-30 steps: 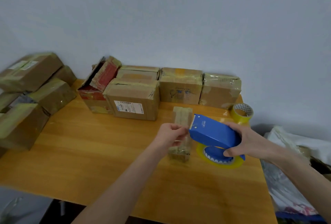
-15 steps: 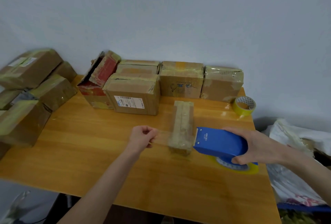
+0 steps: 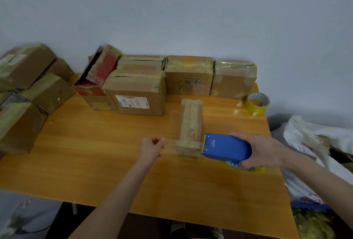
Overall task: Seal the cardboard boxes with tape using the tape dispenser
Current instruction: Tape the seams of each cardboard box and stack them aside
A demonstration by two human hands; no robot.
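Touching small box (image 3: pixel 191 122) edge: tape dispenser (image 3: pixel 227 148)

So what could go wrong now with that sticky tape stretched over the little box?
1. The clear tape strip spans the gap between the left hand, which pinches its end, and the small narrow cardboard box. It might fold onto itself or stick to the wooden table.
2. Neither hand holds the box down, so pulling the blue plastic tape dispenser held in the right hand could slide or tip it.
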